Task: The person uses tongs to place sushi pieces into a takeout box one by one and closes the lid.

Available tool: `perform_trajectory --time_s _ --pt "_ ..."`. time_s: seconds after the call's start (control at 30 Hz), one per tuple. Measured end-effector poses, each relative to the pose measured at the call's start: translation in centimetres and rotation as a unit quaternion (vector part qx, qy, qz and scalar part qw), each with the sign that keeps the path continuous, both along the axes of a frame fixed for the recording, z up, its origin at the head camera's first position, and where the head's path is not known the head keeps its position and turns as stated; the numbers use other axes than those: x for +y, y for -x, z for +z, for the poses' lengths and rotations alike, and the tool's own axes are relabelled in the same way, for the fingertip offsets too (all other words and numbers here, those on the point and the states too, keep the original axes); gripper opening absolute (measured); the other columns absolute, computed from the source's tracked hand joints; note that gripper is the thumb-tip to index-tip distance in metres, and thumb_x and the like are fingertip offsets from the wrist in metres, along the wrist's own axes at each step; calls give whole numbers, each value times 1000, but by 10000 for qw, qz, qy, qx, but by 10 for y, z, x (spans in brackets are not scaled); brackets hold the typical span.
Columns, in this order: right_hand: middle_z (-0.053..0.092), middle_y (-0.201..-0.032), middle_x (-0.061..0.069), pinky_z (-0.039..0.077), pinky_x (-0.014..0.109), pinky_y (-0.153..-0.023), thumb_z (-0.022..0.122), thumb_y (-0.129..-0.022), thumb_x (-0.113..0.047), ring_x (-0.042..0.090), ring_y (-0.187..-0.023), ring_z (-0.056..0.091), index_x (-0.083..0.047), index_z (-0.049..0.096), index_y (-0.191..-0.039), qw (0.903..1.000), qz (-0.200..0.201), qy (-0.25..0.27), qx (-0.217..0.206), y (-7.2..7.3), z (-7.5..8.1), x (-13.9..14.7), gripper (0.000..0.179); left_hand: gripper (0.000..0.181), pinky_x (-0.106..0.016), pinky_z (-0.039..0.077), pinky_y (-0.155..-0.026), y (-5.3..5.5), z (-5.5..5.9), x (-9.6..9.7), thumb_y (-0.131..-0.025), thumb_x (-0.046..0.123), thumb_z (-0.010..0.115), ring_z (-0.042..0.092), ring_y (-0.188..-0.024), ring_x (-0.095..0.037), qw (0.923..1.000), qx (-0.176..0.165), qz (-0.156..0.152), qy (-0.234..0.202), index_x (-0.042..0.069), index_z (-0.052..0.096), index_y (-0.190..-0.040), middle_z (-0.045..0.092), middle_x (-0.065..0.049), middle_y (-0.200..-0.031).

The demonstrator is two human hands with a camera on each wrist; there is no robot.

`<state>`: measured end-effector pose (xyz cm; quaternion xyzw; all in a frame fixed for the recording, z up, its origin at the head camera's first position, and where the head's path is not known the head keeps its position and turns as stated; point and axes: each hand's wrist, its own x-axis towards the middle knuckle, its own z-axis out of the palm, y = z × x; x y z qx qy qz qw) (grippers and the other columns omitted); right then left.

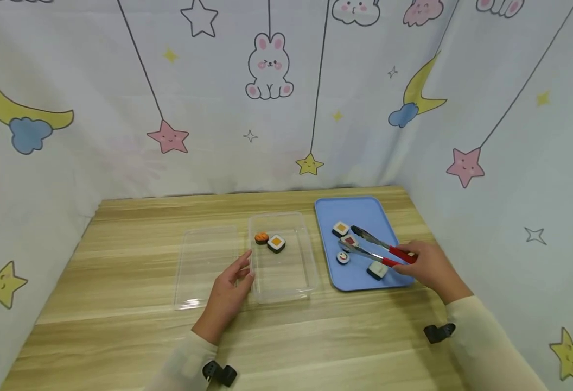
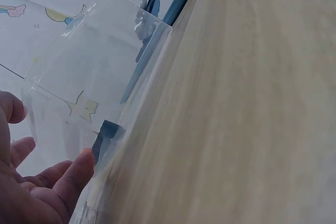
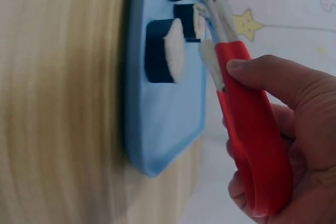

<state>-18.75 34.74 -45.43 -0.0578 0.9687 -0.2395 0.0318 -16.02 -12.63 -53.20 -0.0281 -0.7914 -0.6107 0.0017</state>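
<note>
My right hand (image 1: 430,266) grips a pair of tongs (image 3: 252,124) by their red handles. The tongs' metal ends stand apart over the blue tray (image 1: 335,209), around a toy sushi piece with a red centre (image 1: 349,239). Beside that piece are a sushi roll with a yellow centre (image 1: 341,228), a small round roll (image 1: 343,258) and a white-topped roll (image 1: 377,270). My left hand (image 1: 229,288) rests against the left side of a clear plastic box (image 1: 286,296), fingers loosely bent. Inside the box lie an orange-topped piece (image 1: 261,238) and a yellow-centred roll (image 1: 277,243).
A clear lid (image 1: 203,271) lies flat on the wooden table (image 1: 120,282), left of the box. Curtains (image 1: 218,168) with cartoon prints hang behind the table and along its sides. The tray stands near the table's right edge.
</note>
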Motion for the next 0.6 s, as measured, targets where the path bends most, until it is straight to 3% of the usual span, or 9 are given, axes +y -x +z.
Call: perform_trajectory --time_s 0.33,0.6 --pt "73 -108 16 55 40 -73 89 -81 -19 27 -87 63 -3 77 -119 9993 -57 -156 340 -8 -13 1 43 55 -56 43 -108 0 2 0 -101 11 67 63 -124 -31 10000 -72 7 17 20 53 -154 60 -17 -144" --pt "73 -112 18 53 39 -72 88 -83 -21 28 -89 63 -5 77 -121 9991 -154 -112 366 -11 -12 3 43 56 -55 43 -107 1 1 -1 -101 11 67 64 -123 -31 10000 -62 -27 -7 20 53 -154 60 -17 -144"
